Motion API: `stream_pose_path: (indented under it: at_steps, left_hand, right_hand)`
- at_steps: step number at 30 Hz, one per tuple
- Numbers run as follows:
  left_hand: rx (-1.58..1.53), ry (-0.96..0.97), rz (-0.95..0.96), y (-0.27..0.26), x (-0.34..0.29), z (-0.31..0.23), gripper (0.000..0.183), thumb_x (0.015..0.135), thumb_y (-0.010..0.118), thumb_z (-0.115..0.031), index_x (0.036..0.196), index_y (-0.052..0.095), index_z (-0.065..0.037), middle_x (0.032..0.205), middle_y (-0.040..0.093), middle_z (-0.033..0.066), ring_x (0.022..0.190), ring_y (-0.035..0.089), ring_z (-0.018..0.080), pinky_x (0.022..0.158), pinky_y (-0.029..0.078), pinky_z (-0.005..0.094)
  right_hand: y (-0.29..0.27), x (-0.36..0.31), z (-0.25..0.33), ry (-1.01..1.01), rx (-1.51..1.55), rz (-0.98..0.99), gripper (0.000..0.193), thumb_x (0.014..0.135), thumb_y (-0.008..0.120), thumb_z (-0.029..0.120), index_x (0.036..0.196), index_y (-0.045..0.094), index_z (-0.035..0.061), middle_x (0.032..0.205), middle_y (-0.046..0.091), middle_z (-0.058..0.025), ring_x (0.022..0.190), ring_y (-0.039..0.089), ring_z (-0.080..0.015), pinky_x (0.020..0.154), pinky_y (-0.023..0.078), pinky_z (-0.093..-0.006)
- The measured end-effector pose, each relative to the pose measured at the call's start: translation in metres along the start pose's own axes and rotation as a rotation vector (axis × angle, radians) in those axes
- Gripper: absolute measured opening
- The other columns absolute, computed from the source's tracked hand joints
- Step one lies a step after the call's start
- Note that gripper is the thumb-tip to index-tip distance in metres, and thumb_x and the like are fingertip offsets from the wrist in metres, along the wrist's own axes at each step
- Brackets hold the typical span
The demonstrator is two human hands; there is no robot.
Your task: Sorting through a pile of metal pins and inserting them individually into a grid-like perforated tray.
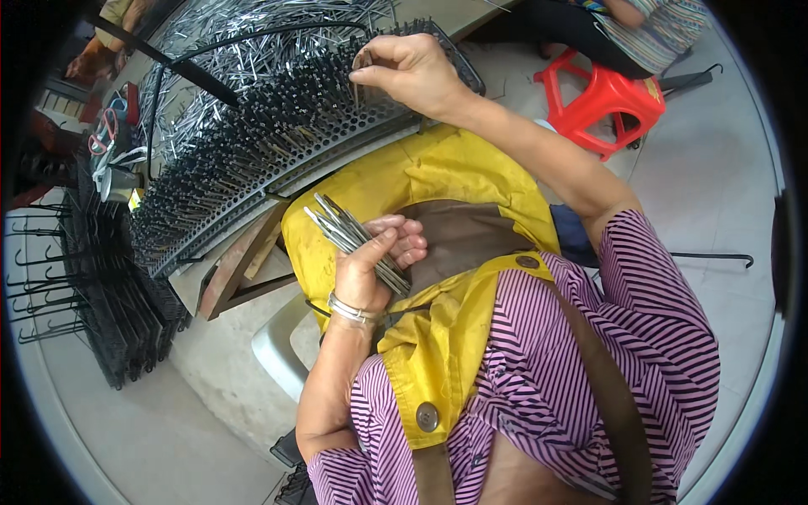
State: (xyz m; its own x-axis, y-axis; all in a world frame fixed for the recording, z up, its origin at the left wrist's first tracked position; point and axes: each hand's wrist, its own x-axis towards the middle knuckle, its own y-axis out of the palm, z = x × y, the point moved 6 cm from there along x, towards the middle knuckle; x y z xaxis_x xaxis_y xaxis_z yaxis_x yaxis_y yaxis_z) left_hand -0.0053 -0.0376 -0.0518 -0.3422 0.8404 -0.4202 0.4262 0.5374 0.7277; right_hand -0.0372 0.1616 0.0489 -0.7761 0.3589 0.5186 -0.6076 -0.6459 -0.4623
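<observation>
My left hand (364, 268) is closed around a bundle of thin silver metal rods (333, 225), held over my lap in front of the yellow apron (454, 156). Above the right end of a long black perforated rack (290, 156), my right hand (418, 77) pinches a slim rod (356, 91) between thumb and fingers. This rod points down toward the holes; whether its tip is inside one I cannot tell. Dense rows of dark-tipped rods (244, 139) stand upright in much of the rack.
Loose silver rods (278, 55) lie heaped behind the rack. Red-handled scissors (104, 131) and a metal cup (120, 182) sit at the left. Stacked black hooked racks (118, 286) stand on the floor at left. Another person sits at upper right, on a red stool (599, 105).
</observation>
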Motion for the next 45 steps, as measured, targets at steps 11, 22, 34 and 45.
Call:
stream_pose_path:
  at_steps: [11,22,34,45]
  left_hand:
    - [0.042,0.006,0.009,-0.002,0.0,0.001,0.019,0.079,0.053,-0.006,0.096,0.054,0.002,0.092,0.059,0.0185,0.078,0.061,0.0271,0.069,0.052,0.0375]
    - [0.053,0.022,0.043,0.001,-0.001,-0.001,0.019,0.08,0.053,-0.006,0.097,0.053,0.002,0.093,0.059,0.0199,0.079,0.061,0.0285,0.07,0.052,0.038]
    - [0.03,0.023,0.068,0.006,-0.002,-0.001,0.023,0.078,0.055,-0.005,0.098,0.052,0.005,0.092,0.059,0.0197,0.078,0.06,0.0272,0.07,0.05,0.0359]
    - [0.038,0.02,0.127,0.01,-0.004,-0.001,0.03,0.077,0.058,-0.009,0.103,0.051,0.006,0.094,0.058,0.0218,0.08,0.059,0.0294,0.072,0.05,0.0367]
  right_hand:
    - [0.005,-0.001,0.01,-0.123,-0.039,-0.072,0.012,0.072,0.064,0.006,0.081,0.06,-0.0001,0.06,0.058,-0.0042,0.052,0.053,-0.0066,0.048,0.042,-0.0196]
    - [0.007,0.0,0.025,-0.337,-0.226,-0.104,0.028,0.071,0.063,0.002,0.098,0.055,0.0018,0.073,0.062,-0.0112,0.066,0.063,-0.0206,0.059,0.051,-0.0263]
    - [0.009,0.0,0.032,-0.371,-0.361,-0.089,0.023,0.076,0.058,0.002,0.099,0.055,-0.0012,0.078,0.062,-0.0153,0.064,0.062,-0.0238,0.055,0.05,-0.03]
    - [0.01,-0.021,0.031,-0.442,-0.53,-0.026,0.022,0.068,0.061,0.0,0.09,0.057,-0.0039,0.077,0.058,-0.0141,0.068,0.055,-0.0282,0.062,0.045,-0.0341]
